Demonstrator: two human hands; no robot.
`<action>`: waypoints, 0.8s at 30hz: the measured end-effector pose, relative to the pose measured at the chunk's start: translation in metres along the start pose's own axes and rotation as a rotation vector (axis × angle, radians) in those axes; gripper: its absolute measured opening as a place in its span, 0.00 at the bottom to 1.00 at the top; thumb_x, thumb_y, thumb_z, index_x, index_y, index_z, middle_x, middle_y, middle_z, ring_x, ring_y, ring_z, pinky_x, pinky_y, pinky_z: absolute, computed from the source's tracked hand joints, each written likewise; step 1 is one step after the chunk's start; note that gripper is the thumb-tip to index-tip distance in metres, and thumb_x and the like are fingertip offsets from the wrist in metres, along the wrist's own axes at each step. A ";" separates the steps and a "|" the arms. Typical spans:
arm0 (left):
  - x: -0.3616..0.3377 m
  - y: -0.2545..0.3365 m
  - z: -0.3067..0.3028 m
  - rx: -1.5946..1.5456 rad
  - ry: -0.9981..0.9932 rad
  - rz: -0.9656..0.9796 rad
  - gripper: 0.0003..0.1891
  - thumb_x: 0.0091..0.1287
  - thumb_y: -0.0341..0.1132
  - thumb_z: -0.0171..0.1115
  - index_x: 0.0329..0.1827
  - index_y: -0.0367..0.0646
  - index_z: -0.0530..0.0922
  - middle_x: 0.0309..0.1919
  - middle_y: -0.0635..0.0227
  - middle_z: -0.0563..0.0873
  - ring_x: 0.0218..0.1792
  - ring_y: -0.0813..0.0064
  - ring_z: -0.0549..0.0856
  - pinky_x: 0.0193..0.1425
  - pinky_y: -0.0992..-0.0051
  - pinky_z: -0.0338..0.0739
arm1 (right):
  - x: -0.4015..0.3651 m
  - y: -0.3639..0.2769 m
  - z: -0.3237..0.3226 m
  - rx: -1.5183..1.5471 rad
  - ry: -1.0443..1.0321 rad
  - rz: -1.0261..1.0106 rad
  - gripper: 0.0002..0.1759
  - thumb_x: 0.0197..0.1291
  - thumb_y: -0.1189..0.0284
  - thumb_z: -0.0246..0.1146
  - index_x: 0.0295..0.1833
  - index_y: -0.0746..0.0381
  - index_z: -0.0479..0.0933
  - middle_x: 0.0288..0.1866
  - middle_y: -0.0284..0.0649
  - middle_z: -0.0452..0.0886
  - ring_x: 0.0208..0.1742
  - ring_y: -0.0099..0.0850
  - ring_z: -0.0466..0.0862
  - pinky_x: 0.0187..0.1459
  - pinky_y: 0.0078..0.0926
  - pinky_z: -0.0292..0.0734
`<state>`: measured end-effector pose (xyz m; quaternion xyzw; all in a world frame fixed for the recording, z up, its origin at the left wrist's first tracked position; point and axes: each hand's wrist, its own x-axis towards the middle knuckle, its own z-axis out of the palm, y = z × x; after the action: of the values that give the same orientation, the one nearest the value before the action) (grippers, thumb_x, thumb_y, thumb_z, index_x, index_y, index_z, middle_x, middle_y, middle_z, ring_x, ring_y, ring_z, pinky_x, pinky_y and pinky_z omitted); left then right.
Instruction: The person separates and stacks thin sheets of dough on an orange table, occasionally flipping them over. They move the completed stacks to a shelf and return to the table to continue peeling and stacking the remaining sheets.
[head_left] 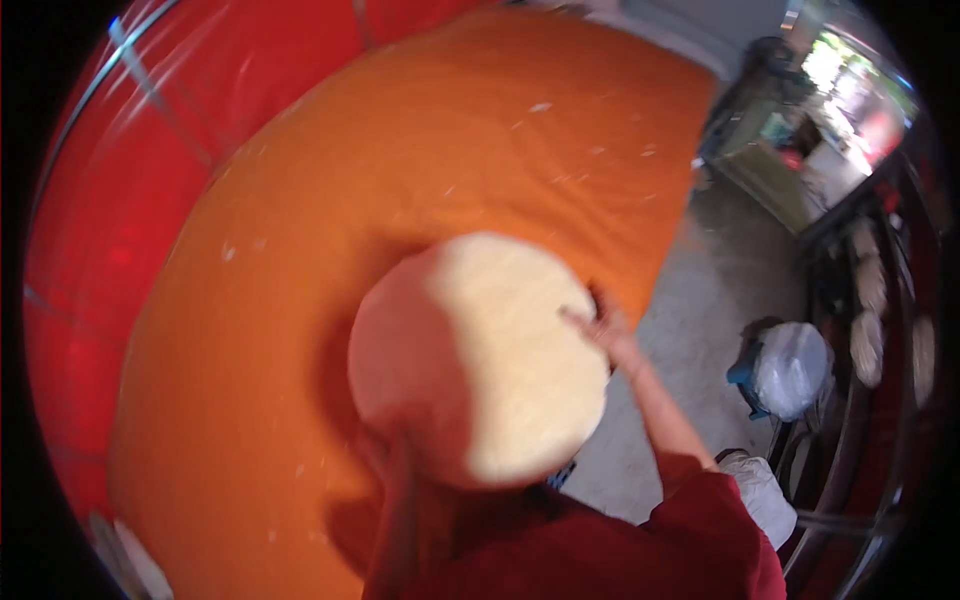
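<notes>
A large round cream-coloured disc (pixel 530 350) is held between my two hands above an orange cloth (pixel 270 250). Reddish shade covers its left part. My right hand (pixel 602 328) grips the upper right edge, thumb on top, with the other fingers partly hidden at the rim. At the lower left edge, my left hand (pixel 388 452) holds the disc; its fingers are dim and blurred in the shade. The disc's underside is out of sight.
Red sheeting (pixel 120 240) rises behind the cloth at the left. On the right are grey floor (pixel 660 330), a blue stool (pixel 742 380) with a plastic-wrapped item (pixel 790 370), a white sack (pixel 760 500), and a box (pixel 765 175) by a bright opening.
</notes>
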<state>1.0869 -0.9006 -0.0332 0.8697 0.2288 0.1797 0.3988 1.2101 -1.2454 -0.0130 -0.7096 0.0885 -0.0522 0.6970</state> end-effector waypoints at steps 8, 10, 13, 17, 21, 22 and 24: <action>0.038 0.022 -0.031 -0.817 -0.649 -0.472 0.19 0.56 0.35 0.52 0.47 0.29 0.69 0.45 0.59 0.74 0.47 0.69 0.73 0.51 0.74 0.67 | 0.039 -0.050 -0.017 -0.394 -0.354 0.462 0.44 0.33 0.57 0.71 0.52 0.74 0.63 0.47 0.51 0.71 0.52 0.35 0.70 0.50 0.25 0.67; 0.044 0.029 -0.036 -0.883 -0.708 -0.533 0.20 0.55 0.33 0.53 0.49 0.30 0.67 0.46 0.60 0.73 0.47 0.69 0.73 0.51 0.73 0.67 | 0.039 -0.045 -0.011 -0.333 -0.351 0.430 0.44 0.32 0.58 0.72 0.52 0.74 0.64 0.48 0.51 0.71 0.52 0.36 0.71 0.50 0.26 0.67; 0.052 0.040 -0.038 -0.985 -0.736 -0.617 0.29 0.49 0.29 0.60 0.55 0.34 0.62 0.50 0.59 0.71 0.49 0.66 0.72 0.51 0.69 0.69 | 0.051 -0.006 -0.002 -0.210 -0.254 0.412 0.44 0.28 0.63 0.74 0.53 0.71 0.65 0.49 0.48 0.72 0.50 0.36 0.72 0.49 0.27 0.68; 0.031 -0.015 -0.027 -1.068 -0.629 -0.634 0.26 0.50 0.27 0.58 0.55 0.35 0.64 0.48 0.60 0.73 0.49 0.69 0.72 0.55 0.72 0.66 | 0.023 -0.046 -0.019 -0.052 -0.472 0.528 0.28 0.35 0.65 0.69 0.47 0.62 0.74 0.42 0.43 0.77 0.42 0.31 0.76 0.43 0.28 0.72; -0.005 -0.039 0.001 -0.610 -0.666 -0.264 0.15 0.64 0.32 0.46 0.51 0.35 0.71 0.47 0.65 0.76 0.46 0.76 0.74 0.54 0.79 0.66 | 0.021 -0.043 -0.012 0.123 -0.416 0.460 0.28 0.36 0.72 0.67 0.47 0.68 0.69 0.39 0.45 0.76 0.37 0.34 0.78 0.38 0.32 0.74; -0.008 -0.002 -0.005 -0.786 -0.561 -0.126 0.14 0.64 0.33 0.46 0.48 0.35 0.73 0.44 0.65 0.77 0.45 0.77 0.74 0.54 0.76 0.67 | 0.031 -0.025 -0.016 0.061 -0.359 0.448 0.31 0.36 0.74 0.66 0.50 0.69 0.67 0.42 0.47 0.75 0.41 0.36 0.77 0.42 0.32 0.73; -0.004 -0.035 0.053 -0.992 -0.444 -0.083 0.14 0.62 0.30 0.48 0.48 0.31 0.71 0.44 0.63 0.77 0.47 0.76 0.74 0.56 0.74 0.66 | 0.048 0.001 -0.025 0.079 -0.336 0.385 0.28 0.40 0.76 0.61 0.51 0.70 0.65 0.44 0.51 0.73 0.42 0.40 0.76 0.40 0.33 0.74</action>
<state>1.1011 -0.9148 -0.0929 0.5843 0.0609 0.0624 0.8068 1.2522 -1.2789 -0.0158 -0.6507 0.1029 0.1969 0.7261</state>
